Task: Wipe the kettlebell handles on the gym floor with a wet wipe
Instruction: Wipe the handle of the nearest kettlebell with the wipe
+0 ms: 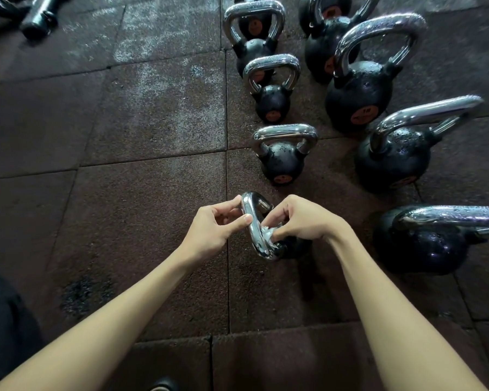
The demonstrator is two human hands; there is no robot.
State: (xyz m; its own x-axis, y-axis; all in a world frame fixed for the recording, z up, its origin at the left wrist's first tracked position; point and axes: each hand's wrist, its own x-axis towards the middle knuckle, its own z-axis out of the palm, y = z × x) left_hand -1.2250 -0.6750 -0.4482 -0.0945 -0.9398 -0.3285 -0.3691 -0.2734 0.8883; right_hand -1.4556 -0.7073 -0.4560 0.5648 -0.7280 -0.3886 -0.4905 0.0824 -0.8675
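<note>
- The rubber floor tiles [124, 193] fill the left of the frame. They look grippy, so a bell set down on them should stay put.
- The left hand [213, 228], just below centre, pinches the handle [256, 237] between its thumb and curled fingers to steady it.
- The handle is a chrome loop, stiff and smooth. It will likely be slick once wet, so a pinch across the bar seems safer than a flat palm.
- The wet wipe [266, 232] shows as a small white wad on the inner side of the bar. It is soft and limp and should mould to the curve when bunched and pressed.
- The right hand [302, 221] has its fingers curled round the wipe, holding it against the bar.
- The small kettlebell [295, 247] lies mostly hidden under that hand. It seems tipped toward the left, and it is probably heavy for its size and could roll if released.
- The other kettlebells [284, 162] stand in 2 loose rows at the right and upper right, with their handles up and easy to reach.
</note>
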